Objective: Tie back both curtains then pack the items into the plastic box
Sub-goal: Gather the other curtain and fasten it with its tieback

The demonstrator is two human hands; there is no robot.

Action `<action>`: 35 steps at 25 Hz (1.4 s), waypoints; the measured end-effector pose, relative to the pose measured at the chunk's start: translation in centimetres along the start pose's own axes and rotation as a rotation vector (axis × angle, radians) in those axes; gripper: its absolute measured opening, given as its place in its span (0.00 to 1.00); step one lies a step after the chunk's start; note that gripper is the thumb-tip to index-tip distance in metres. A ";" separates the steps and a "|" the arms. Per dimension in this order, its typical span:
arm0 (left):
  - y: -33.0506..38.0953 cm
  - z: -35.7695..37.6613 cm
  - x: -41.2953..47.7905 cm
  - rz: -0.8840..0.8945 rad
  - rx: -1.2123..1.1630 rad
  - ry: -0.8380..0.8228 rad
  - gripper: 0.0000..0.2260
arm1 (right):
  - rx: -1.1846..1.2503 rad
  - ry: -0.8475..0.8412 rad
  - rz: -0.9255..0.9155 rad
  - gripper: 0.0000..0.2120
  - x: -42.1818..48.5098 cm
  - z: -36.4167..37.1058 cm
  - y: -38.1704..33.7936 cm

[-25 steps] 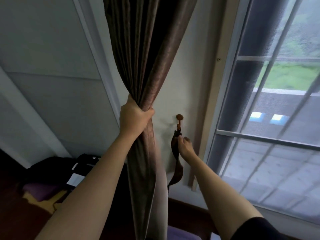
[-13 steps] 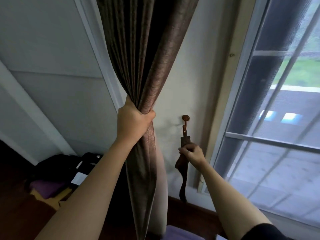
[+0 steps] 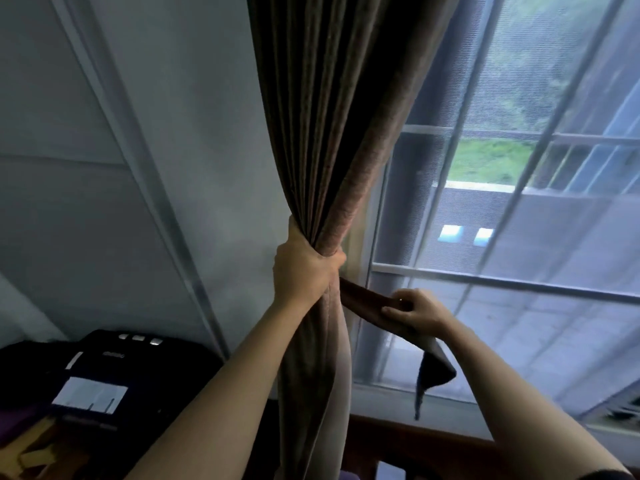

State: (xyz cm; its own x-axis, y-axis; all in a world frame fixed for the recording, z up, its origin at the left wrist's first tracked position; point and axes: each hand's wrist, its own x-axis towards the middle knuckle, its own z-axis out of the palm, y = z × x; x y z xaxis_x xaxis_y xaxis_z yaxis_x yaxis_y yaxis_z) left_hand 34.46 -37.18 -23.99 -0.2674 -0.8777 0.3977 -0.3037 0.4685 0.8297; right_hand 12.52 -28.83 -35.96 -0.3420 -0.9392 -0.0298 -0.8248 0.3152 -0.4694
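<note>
A brown pleated curtain [image 3: 325, 133] hangs down the middle of the view, gathered into a bunch. My left hand [image 3: 304, 268] grips that bunch tightly at mid height. A brown tieback strap [image 3: 363, 301] runs from behind the curtain out to the right. My right hand [image 3: 420, 311] pinches the strap and holds it stretched sideways; its loose end [image 3: 433, 372] droops below my wrist. The wall hook is hidden behind the curtain. No plastic box is in view.
A large window [image 3: 519, 202] with white bars and a mesh screen fills the right side. White wall panels [image 3: 104, 168] are on the left. A dark bag [image 3: 104, 372] with a white label lies at lower left. The window sill [image 3: 415, 403] runs below.
My right hand has pulled the strap out to the right, away from the wall. My left hand has moved the gathered curtain right, over the hook. The view shifted right.
</note>
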 end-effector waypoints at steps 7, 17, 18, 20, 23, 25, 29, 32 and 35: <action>2.8 5.8 -0.4 -0.097 0.032 0.102 0.29 | -0.075 0.224 0.043 0.10 -2.1 -5.5 -1.0; 6.2 9.3 -0.1 -0.248 -0.024 0.022 0.27 | 0.123 0.168 0.115 0.10 -4.9 -6.0 -4.2; 6.7 9.1 -0.1 -0.289 -0.086 0.001 0.27 | 0.140 0.194 0.138 0.11 -5.2 -5.5 -4.5; 7.6 8.7 0.2 -0.411 -0.250 -0.078 0.20 | 0.200 0.270 0.197 0.14 -5.6 -4.4 -5.4; 9.5 7.7 0.0 -0.624 -0.447 -0.461 0.10 | 0.452 0.349 0.305 0.15 -6.2 -2.5 -6.7; 10.0 7.6 -0.3 -0.607 -0.409 -0.534 0.10 | 0.664 0.381 0.354 0.12 -6.6 -1.5 -7.2; 9.2 8.0 -0.3 -0.477 -0.349 -0.329 0.10 | 1.258 0.330 0.430 0.13 -7.3 -0.9 -8.4; 8.0 8.3 -0.1 -0.401 -0.275 -0.198 0.22 | 1.272 0.352 0.451 0.11 -6.8 0.3 -8.9; 7.3 8.8 -0.1 -0.421 -0.266 -0.165 0.22 | 0.973 0.398 0.446 0.31 -5.4 1.0 -9.8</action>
State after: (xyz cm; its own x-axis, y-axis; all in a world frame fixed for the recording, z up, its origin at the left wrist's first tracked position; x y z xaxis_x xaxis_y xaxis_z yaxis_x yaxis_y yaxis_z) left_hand 24.24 -32.75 -21.40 -0.3194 -0.9467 -0.0414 -0.1791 0.0174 0.9837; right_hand 22.89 -26.94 -32.12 -0.7787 -0.6053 -0.1650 0.0453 0.2080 -0.9771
